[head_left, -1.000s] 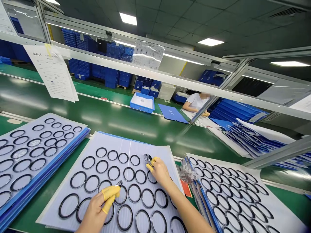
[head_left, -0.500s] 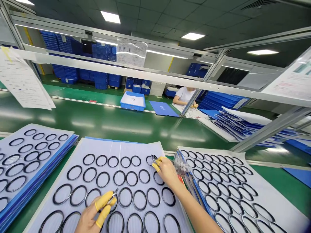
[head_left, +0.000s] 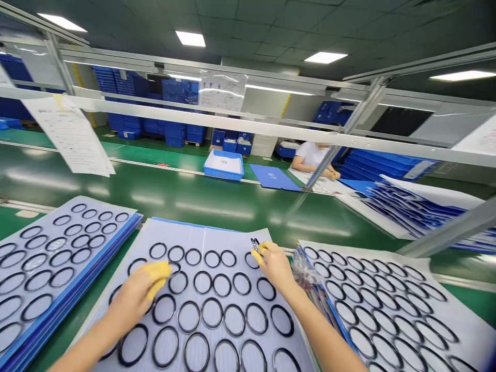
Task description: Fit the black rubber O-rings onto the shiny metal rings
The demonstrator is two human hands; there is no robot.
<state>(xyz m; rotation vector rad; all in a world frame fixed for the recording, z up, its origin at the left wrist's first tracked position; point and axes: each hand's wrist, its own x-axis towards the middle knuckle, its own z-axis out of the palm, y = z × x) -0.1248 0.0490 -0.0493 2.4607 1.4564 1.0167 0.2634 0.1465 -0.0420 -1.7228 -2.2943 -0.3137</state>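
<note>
My left hand, with yellow covers on its fingertips, is pinched above the left part of a white sheet. It is smeared by motion; a small metal tool shows thinly at its fingertips. Near the sheet's far right corner, my right hand has its yellow-covered fingers closed on a small dark, shiny piece, whose kind I cannot make out. Black rings lie in rows on the sheet beneath both hands. One ring is partly hidden by the right fingers.
Stacked sheets with rings stand left and right. Crumpled clear plastic lies beside the right stack. Beyond the green bench are a metal frame bar, a blue tray and a seated person.
My left hand has moved up and away over the sheet, toward its left rows. The right hand stays near the far right corner, and the dark piece has risen slightly. The view has swung left.
</note>
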